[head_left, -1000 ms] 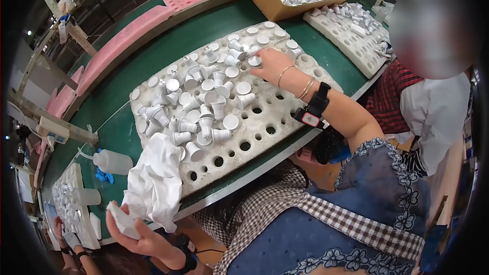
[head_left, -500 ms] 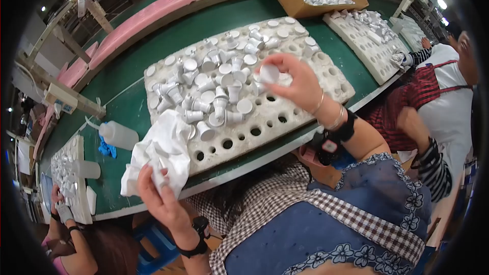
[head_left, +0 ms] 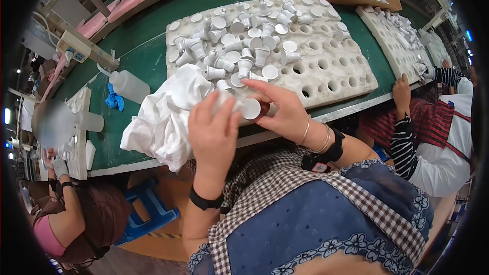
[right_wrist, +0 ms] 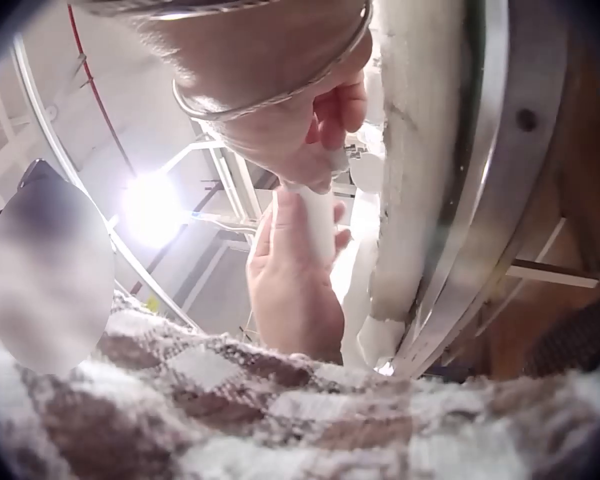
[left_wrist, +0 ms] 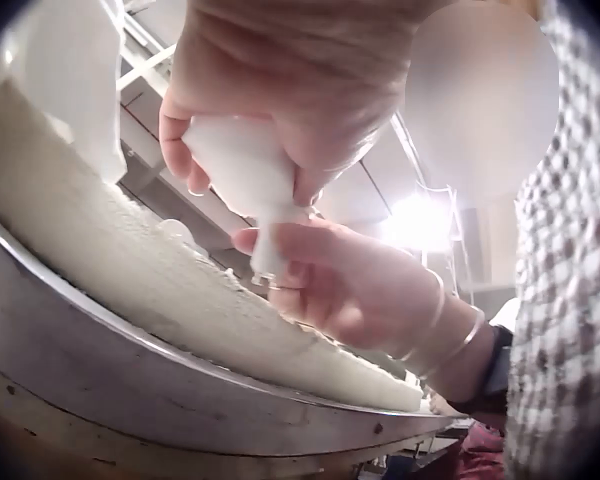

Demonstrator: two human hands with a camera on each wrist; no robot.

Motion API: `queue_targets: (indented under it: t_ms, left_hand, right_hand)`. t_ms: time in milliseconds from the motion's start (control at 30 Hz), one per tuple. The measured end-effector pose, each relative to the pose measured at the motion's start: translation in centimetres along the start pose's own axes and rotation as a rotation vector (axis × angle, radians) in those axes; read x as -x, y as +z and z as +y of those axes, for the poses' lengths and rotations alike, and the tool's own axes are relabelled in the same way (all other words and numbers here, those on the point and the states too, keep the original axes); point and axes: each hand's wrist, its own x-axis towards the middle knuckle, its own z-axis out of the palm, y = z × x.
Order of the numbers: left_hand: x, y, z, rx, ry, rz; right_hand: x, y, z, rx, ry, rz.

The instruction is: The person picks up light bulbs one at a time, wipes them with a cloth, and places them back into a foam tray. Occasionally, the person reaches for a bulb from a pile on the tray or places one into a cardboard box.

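1. Between the two hands, near the centre of the head view, is a white flared piece [head_left: 251, 108], its round face turned up toward the camera.
2. The right hand [head_left: 288, 116] pinches its narrow stem, as the left-wrist view shows.
3. The left hand [head_left: 211, 137] grips a white pad [left_wrist: 230, 155] at the wide end; where pad ends and piece begins is hard to tell.
4. In that wrist view the long axis runs steeply, stem low and wide end up at the left palm. In the head view the piece lies left of the right hand, which is nearer, holding it directly.
5. Above them, a holed slab [head_left: 337, 73] bearing many similar pieces rests on the green surface [head_left: 147, 35]; a white cloth [head_left: 168, 117] drapes by its lower-left corner.
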Motion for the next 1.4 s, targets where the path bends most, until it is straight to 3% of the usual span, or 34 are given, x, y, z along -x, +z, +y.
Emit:
queue_targets:
  t_ms: [67, 133, 233, 267, 300, 433, 533, 667, 767, 867, 1033, 1100, 1233, 1300, 1333, 1400]
  left_hand:
    - [0.4, 0.0, -1.0, 0.050, -0.196, 0.097]
    - [-0.1, -0.4, 0.0, 0.062, -0.171, 0.112]
    - [-1.1, 0.0, 2.6, 0.105, 0.101, -0.101]
    - [-1.2, 0.2, 2.2, 0.101, 0.097, -0.098]
    - [-1.2, 0.6, 1.5, 0.051, 0.070, -0.050]
    - [-0.9, 0.5, -0.9, 0.002, -0.076, 0.045]
    - [-0.1, -0.2, -0.6, 0.050, -0.167, 0.085]
    - [-0.2, 0.1, 0.5, 0.167, -0.001, 0.010]
    - [-0.1, 0.6, -0.1, 0.221, -0.070, 0.062]
    - [-0.2, 0.1, 0.2, 0.241, -0.092, 0.068]
    - [-0.3, -0.1, 0.3, 0.294, -0.101, 0.126]
    - [-0.4, -0.1, 0.5, 0.353, -0.093, 0.117]
    - [-0.4, -0.1, 0.8, 0.360, -0.082, 0.068]
    - [-0.3, -0.2, 0.9, 0.353, -0.081, 0.056]
    - [-0.3, -0.3, 1.1, 0.353, -0.081, 0.059]
    - [-0.3, -0.7, 1.4, 0.401, -0.095, 0.030]
  right_hand:
    - [0.1, -0.1, 0.2, -0.007, -0.058, 0.012]
    - [0.0, -0.1, 0.2, 0.054, -0.054, 0.017]
    - [0.0, -0.6, 0.0, 0.196, -0.079, 0.001]
    - [-0.1, -0.6, -0.1, 0.281, -0.101, -0.004]
    - [-0.1, -0.3, 0.3, 0.027, -0.098, -0.004]
    - [-0.1, -0.4, 0.4, -0.013, -0.052, 0.020]
    - [-0.3, -0.3, 1.0, 0.171, -0.086, 0.039]
    - [-0.3, -0.6, 0.8, 0.452, -0.257, -0.013]
    - [-0.5, -0.9, -0.5, 0.296, -0.091, -0.047]
    - [-0.6, -0.8, -1.0, 0.121, -0.159, -0.036]
    - [-0.3, -1.4, -1.6, 0.101, -0.163, -0.069]
    - [-0.3, -2.3, -3.2, 0.106, 0.134, -0.168]
    - [-0.1, -2.8, -3.3, 0.151, 0.148, -0.167]
    - [0.2, -2.8, -1.9, 0.050, -0.081, -0.099]
    - [0.4, -2.8, -1.5, 0.052, -0.082, -0.101]
    - [0.6, -2.8, -1.0, -0.437, 0.154, -0.035]
